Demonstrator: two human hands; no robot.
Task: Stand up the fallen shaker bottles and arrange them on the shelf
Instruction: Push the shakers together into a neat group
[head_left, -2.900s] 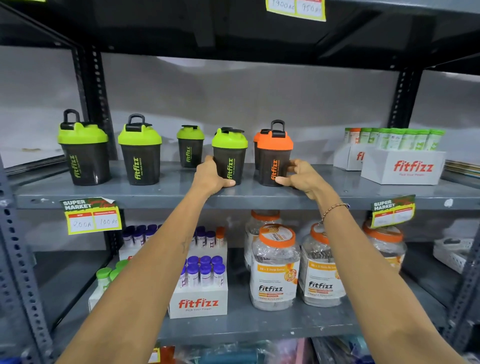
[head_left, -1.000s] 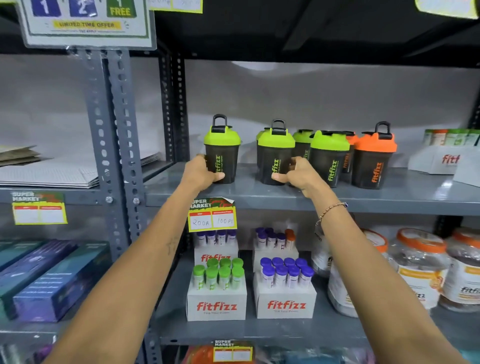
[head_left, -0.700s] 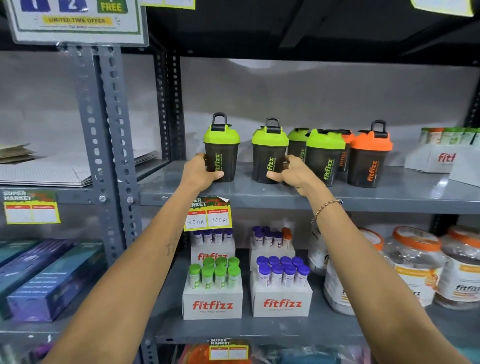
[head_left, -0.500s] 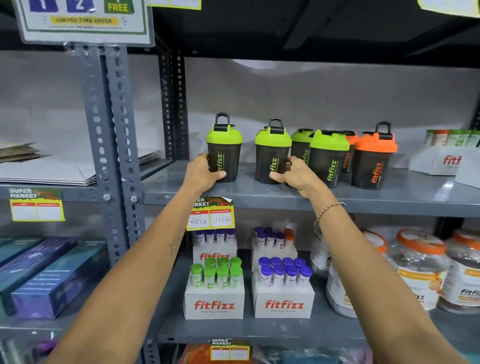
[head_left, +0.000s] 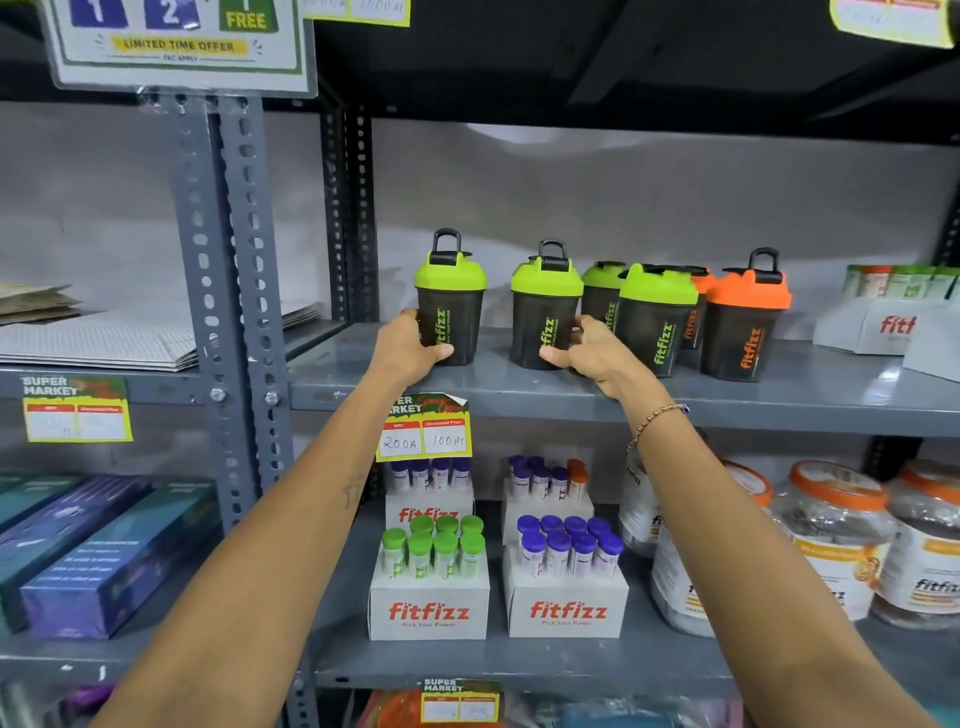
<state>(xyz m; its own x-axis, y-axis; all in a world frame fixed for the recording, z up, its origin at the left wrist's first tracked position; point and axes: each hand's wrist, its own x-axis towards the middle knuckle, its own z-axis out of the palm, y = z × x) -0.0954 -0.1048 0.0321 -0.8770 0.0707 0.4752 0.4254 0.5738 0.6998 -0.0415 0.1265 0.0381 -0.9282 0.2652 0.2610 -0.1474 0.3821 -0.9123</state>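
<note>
Several dark shaker bottles stand upright on the grey shelf (head_left: 519, 395). My left hand (head_left: 408, 351) wraps the base of the leftmost green-lidded shaker (head_left: 453, 306). My right hand (head_left: 595, 353) grips the lower right side of the second green-lidded shaker (head_left: 543, 312). To the right, a third green-lidded shaker (head_left: 655, 322) stands in front of another green one (head_left: 602, 291). An orange-lidded shaker (head_left: 743, 322) stands furthest right, with a second orange lid (head_left: 701, 283) partly hidden behind it.
White fitfizz boxes (head_left: 883, 325) sit at the shelf's right end. A slotted steel upright (head_left: 228, 291) stands left of the shakers. A price tag (head_left: 426, 431) hangs on the shelf edge. Tube boxes (head_left: 428, 597) and jars (head_left: 831, 545) fill the shelf below.
My hands left the middle green and orange shakers and now hold the two leftmost green ones. These two have been shifted slightly along the shelf.
</note>
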